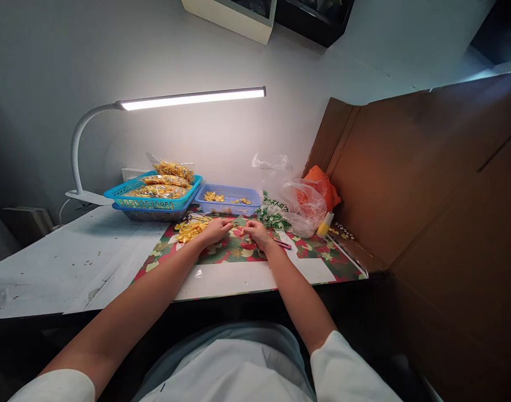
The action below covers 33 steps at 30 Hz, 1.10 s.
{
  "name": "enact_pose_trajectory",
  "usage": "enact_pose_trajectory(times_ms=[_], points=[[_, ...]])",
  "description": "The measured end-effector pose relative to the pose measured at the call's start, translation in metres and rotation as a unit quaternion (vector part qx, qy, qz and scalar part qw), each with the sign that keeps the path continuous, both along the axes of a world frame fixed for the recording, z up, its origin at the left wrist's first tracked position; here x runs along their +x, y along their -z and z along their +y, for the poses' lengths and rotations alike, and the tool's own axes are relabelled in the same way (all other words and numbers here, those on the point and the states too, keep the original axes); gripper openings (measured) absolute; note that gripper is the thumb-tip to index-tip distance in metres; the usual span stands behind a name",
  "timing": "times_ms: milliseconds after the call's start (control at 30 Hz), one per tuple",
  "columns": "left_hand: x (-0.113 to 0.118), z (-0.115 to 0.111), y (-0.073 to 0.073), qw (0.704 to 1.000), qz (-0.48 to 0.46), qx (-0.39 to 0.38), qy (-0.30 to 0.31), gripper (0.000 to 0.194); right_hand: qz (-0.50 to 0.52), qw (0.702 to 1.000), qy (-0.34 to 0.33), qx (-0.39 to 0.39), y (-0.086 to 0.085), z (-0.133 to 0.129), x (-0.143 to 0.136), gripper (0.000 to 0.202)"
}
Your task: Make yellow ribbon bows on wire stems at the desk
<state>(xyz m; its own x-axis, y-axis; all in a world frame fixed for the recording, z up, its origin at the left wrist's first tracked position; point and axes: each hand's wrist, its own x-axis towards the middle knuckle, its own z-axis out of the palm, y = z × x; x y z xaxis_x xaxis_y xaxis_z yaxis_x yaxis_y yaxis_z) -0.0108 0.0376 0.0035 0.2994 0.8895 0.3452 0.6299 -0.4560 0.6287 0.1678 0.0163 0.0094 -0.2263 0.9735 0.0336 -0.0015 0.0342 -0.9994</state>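
My left hand [217, 230] and my right hand [256, 232] are close together over the patterned red and green sheet [226, 254]. Both are closed in a pinch, and a thin yellow strand [237, 226] runs between their fingertips. A heap of yellow ribbon-like pieces [190, 230] lies just left of my left hand. Beside my right wrist, a small pink tool [283, 244] rests on the sheet, partly hidden by that wrist. What the yellow strand is made of is too small to tell.
Stacked baskets [155, 202] hold bagged yellow pieces at the back left, beside a purple basket [228, 207]. Plastic bags [301, 204] and a yellow bottle [324, 225] stand right. A lamp [192, 99] hangs above; a cardboard panel [427, 167] borders the right side.
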Motion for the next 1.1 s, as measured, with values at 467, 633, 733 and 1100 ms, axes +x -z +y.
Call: enact_pose_trajectory(times_ms=[467, 633, 733, 1100], points=[[0.003, -0.010, -0.009, 0.984, -0.149, -0.035, 0.090, 0.042, -0.030, 0.991, -0.010, 0.127, 0.002, 0.001, -0.001, 0.029], [0.007, -0.016, -0.008, 0.984, -0.101, -0.046, 0.137, 0.040, -0.215, 0.904, 0.071, 0.362, 0.000, -0.008, 0.000, 0.011], [0.006, -0.015, -0.006, 0.989, -0.065, -0.057, 0.116, 0.043, -0.278, 0.864, 0.082, 0.412, -0.001, -0.013, 0.001, 0.010], [0.005, -0.022, -0.014, 0.983, -0.134, -0.075, 0.100, 0.032, -0.189, 0.898, 0.145, 0.370, -0.004, -0.015, 0.003, 0.017]])
